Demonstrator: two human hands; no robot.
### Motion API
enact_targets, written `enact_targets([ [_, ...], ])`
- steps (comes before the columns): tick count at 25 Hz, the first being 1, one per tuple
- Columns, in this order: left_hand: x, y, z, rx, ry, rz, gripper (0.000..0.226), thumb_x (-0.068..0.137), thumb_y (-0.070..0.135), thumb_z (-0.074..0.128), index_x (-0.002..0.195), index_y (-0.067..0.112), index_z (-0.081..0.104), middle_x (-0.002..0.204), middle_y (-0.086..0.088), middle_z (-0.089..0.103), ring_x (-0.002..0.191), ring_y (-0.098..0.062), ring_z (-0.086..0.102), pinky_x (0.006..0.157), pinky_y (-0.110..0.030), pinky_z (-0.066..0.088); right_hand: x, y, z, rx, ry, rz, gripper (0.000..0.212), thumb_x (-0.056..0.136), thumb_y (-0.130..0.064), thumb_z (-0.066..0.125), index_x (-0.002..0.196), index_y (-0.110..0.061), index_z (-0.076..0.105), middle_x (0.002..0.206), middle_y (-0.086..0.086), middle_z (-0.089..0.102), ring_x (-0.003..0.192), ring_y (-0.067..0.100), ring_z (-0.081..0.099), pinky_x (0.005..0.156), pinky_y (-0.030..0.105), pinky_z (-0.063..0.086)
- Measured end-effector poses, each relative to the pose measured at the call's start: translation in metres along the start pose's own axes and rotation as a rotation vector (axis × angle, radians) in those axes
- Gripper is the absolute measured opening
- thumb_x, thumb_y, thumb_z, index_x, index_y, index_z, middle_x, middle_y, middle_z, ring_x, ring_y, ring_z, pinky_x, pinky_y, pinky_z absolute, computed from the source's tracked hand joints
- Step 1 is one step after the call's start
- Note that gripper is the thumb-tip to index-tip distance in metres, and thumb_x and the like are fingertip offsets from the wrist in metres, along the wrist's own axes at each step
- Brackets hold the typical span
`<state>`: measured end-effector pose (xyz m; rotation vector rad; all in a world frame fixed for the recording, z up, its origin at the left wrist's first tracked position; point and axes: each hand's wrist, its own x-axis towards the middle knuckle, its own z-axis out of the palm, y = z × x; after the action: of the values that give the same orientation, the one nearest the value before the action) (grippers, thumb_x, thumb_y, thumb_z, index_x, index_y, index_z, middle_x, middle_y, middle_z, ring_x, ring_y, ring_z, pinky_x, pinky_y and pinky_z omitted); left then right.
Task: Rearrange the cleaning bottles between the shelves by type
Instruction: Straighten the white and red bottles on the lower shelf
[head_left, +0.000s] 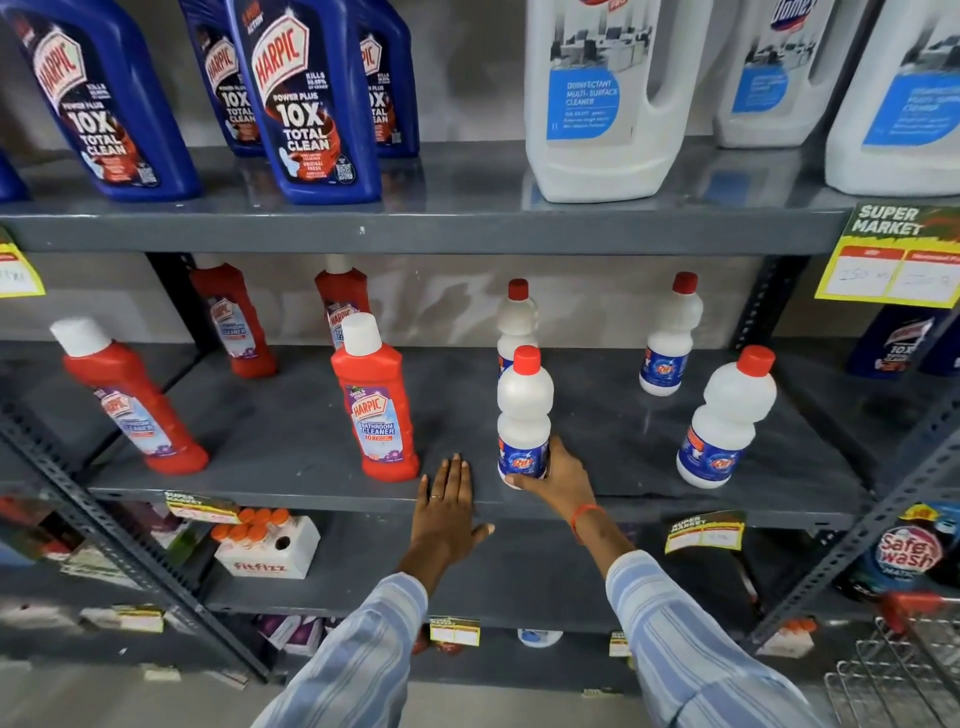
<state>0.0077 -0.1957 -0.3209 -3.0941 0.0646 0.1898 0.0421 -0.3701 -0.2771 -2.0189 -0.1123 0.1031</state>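
On the grey middle shelf (291, 431) stand several red Harpic bottles with white caps on the left; the nearest one (376, 405) is upright near the front edge. Several white bottles with red caps stand on the right. My right hand (558, 480) grips the base of a front white bottle (524, 410), which stands upright at the shelf's front. Another white bottle (516, 317) is right behind it. My left hand (447, 506) lies flat, fingers apart, on the shelf's front edge between the red bottle and the held white one.
The top shelf (441, 228) carries blue Harpic bottles (306, 98) on the left and large white jugs (602, 98) on the right. Yellow price tags (891, 260) hang from shelf edges. Lower shelves hold a white box (267, 551). A wire basket (904, 670) sits at bottom right.
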Motion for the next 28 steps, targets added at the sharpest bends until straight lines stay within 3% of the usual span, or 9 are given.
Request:
enact_targets([
  [5,-0.001,0.001,-0.005,0.011,-0.064,0.008,0.109,0.084,0.062,0.054,0.148,0.007,-0.014,0.159,-0.012,-0.015,0.146,-0.03,-0.012,0.118,-0.047,0.001,-0.002,-0.003,0.0,0.009,-0.01,0.01,0.072,0.068,-0.021,0.08,0.127,-0.01,0.041,0.132,0.013,0.054,0.117,0.03,0.055,0.097,0.042,0.047],
  [8,0.0,-0.003,-0.02,-0.011,-0.139,0.033,0.119,0.076,0.058,0.067,0.149,0.005,-0.01,0.16,-0.012,-0.011,0.147,-0.028,-0.007,0.119,-0.047,0.005,-0.009,-0.006,0.0,0.083,0.021,0.01,0.096,0.062,-0.017,0.084,0.138,-0.007,0.026,0.14,0.014,0.043,0.125,0.032,0.048,0.102,0.043,0.044],
  [10,-0.002,-0.008,-0.031,-0.104,-0.09,0.049,0.112,0.078,0.055,0.066,0.15,0.003,-0.003,0.161,-0.012,0.0,0.148,-0.024,0.004,0.119,-0.045,0.008,-0.024,-0.013,0.003,0.05,0.191,-0.022,0.11,0.061,-0.022,0.085,0.144,-0.011,0.015,0.144,0.014,0.033,0.128,0.028,0.043,0.101,0.037,0.041],
  [14,-0.029,-0.018,-0.038,-0.179,0.468,0.09,0.079,0.087,0.042,0.059,0.146,0.003,0.025,0.152,-0.014,0.034,0.14,-0.026,0.032,0.117,-0.041,0.018,-0.052,-0.03,0.014,0.046,0.541,-0.318,0.081,0.066,-0.032,0.079,0.132,-0.022,0.034,0.122,0.01,0.045,0.104,0.021,0.055,0.083,0.027,0.05],
  [17,-0.05,-0.033,-0.034,-0.233,0.827,0.017,0.064,0.088,0.035,0.057,0.14,0.002,0.039,0.142,-0.015,0.05,0.132,-0.029,0.046,0.113,-0.041,0.027,-0.053,-0.047,0.039,0.052,0.485,-0.49,0.054,0.074,-0.029,0.074,0.12,-0.021,0.045,0.115,0.006,0.049,0.099,0.012,0.055,0.085,0.02,0.05],
  [19,-0.059,-0.057,-0.032,-0.256,0.895,-0.044,0.061,0.09,0.038,0.047,0.139,0.002,0.039,0.138,-0.018,0.052,0.129,-0.03,0.048,0.114,-0.039,0.022,-0.05,-0.059,0.063,0.072,0.366,-0.497,0.044,0.076,-0.026,0.072,0.114,-0.021,0.051,0.108,0.002,0.052,0.089,0.003,0.051,0.078,0.012,0.046],
  [22,-0.066,-0.105,-0.028,-0.3,0.818,-0.104,0.065,0.091,0.045,0.038,0.14,0.001,0.037,0.142,-0.02,0.048,0.132,-0.033,0.045,0.114,-0.045,0.025,-0.035,-0.07,0.106,0.057,0.178,-0.392,0.045,0.073,-0.018,0.076,0.112,-0.007,0.056,0.109,0.014,0.057,0.092,0.018,0.058,0.076,0.019,0.047],
  [24,-0.066,-0.135,-0.024,-0.295,0.718,-0.106,0.073,0.09,0.051,0.034,0.143,0.001,0.033,0.146,-0.019,0.042,0.136,-0.032,0.039,0.115,-0.047,0.023,-0.017,-0.075,0.125,0.115,0.074,-0.231,0.06,0.068,-0.01,0.08,0.12,0.002,0.051,0.121,0.021,0.055,0.107,0.031,0.056,0.088,0.029,0.048],
  [28,-0.055,-0.206,-0.005,-0.237,0.341,-0.087,0.097,0.085,0.065,0.047,0.149,0.002,0.01,0.159,-0.014,0.013,0.147,-0.026,0.011,0.12,-0.042,0.003,0.017,-0.08,0.152,0.116,-0.102,-0.003,0.071,0.065,-0.004,0.08,0.126,-0.001,0.044,0.129,0.019,0.056,0.114,0.028,0.056,0.097,0.035,0.045],
])
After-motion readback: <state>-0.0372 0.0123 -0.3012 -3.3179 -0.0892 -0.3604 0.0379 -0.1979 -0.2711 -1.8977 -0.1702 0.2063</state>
